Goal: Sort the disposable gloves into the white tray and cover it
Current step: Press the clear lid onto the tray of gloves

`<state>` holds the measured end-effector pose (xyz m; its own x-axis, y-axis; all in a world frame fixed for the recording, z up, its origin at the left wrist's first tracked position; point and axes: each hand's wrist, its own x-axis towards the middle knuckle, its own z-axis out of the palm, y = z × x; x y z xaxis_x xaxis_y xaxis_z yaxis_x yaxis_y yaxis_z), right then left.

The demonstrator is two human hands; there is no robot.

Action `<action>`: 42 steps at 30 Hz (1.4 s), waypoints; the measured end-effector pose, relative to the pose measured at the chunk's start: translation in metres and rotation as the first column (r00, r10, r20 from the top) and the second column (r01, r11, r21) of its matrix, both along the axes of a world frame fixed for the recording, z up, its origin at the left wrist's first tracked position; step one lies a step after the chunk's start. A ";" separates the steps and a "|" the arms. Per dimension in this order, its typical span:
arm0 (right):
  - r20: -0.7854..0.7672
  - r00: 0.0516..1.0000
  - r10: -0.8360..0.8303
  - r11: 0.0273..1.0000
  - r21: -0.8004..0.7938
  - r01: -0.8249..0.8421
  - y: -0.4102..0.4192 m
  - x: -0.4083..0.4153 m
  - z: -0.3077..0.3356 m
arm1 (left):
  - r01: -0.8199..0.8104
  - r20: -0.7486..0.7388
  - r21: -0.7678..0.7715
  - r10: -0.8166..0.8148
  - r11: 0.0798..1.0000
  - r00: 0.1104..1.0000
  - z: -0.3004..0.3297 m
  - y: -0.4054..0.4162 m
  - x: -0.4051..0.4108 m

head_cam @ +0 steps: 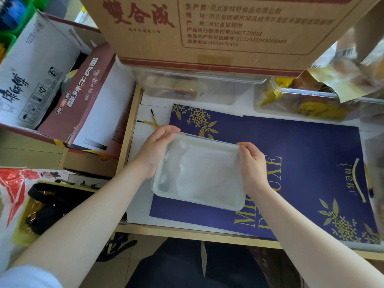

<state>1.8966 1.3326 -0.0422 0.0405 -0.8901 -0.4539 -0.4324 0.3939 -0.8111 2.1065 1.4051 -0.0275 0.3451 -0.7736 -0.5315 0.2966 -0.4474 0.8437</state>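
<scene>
Both hands [153,150] [252,165] grip covered white tray [199,173]

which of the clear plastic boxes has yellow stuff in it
The box at the far right, under the crinkled bag; the middle box under the carton holds none.

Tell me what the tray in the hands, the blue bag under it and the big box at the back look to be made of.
Tray: translucent whitish plastic, slightly glossy; crumpled film inside shows through, and the rim is thin and moulded.
Blue bag: likely coated paper or card, smooth matte navy with gold print and a twisted cord handle.
Big box: brown corrugated cardboard, dull, with red print and a tape strip.
</scene>
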 end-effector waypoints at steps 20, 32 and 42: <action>-0.325 0.800 0.505 0.857 0.074 -0.511 -0.022 0.004 0.028 | 0.155 0.682 0.182 -0.239 0.971 0.692 -0.008 0.007 -0.006; -0.250 0.719 0.649 0.724 -0.089 -0.684 -0.009 0.014 0.066 | 0.324 0.752 0.014 -0.224 0.946 0.620 0.033 0.016 -0.028; 0.308 0.950 0.055 0.984 0.146 -0.105 -0.011 0.013 0.074 | 0.056 0.128 0.005 -0.056 0.998 0.990 0.040 0.033 -0.046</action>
<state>1.9094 1.3214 0.0317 0.2656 -0.7956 -0.5445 -0.2123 0.5026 -0.8380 2.0606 1.4385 0.0129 0.3666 -0.7930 -0.4865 0.1603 -0.4613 0.8727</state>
